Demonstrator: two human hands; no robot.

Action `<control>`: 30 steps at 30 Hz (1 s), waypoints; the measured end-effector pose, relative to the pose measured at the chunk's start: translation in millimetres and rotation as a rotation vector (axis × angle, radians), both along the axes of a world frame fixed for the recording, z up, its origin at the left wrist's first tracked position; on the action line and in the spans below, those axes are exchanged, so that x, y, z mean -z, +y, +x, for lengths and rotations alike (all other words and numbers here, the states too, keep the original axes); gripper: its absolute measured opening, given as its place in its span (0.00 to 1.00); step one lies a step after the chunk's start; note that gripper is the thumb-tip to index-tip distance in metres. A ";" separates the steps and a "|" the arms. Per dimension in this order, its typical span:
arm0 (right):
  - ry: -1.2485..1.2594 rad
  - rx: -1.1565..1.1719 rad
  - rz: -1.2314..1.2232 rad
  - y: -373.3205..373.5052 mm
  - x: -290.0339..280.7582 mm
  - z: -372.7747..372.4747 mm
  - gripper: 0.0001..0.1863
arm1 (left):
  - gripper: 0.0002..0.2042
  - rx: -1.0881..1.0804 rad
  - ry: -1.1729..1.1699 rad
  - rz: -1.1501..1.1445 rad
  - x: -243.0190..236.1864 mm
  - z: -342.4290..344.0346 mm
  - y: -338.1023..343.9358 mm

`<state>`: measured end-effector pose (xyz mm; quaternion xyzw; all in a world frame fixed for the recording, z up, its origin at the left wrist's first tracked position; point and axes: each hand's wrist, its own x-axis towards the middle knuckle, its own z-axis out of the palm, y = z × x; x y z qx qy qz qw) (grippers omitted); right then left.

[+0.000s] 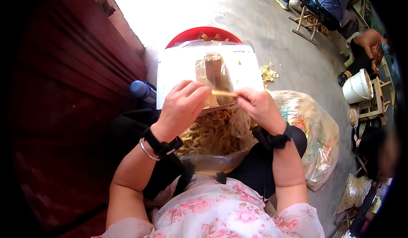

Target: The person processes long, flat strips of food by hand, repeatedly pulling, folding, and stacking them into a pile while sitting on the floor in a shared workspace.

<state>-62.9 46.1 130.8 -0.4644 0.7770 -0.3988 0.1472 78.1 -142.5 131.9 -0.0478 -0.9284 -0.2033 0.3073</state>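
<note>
A thin pale-yellow strip [224, 93] stretches between my two hands, above the near edge of a white board [173, 63]. My left hand [180, 106] pinches its left end, and my right hand [261, 108] grips the right end; both hands are closed. Beneath the strip, a brown wooden block [213, 70] lies on the board, partly covered by clear plastic. Right below my hands, an opened plastic bag [221, 163] between my legs holds a heap of pale-yellow curled pieces [208, 138]. What the strip is made of is not clear.
Behind the board stands a red basin [182, 35] with similar pieces. A large filled plastic bag [316, 131] sits at my right. Loose scraps [268, 73] lie on the floor. A blue-capped bottle [142, 90] is on the left. Other people sit at right, near a white bucket [358, 87].
</note>
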 end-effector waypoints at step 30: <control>-1.429 -0.278 -0.345 33.1 -10.0 14.1 0.12 | 0.05 -0.040 -0.185 0.092 1.6 27.9 14.2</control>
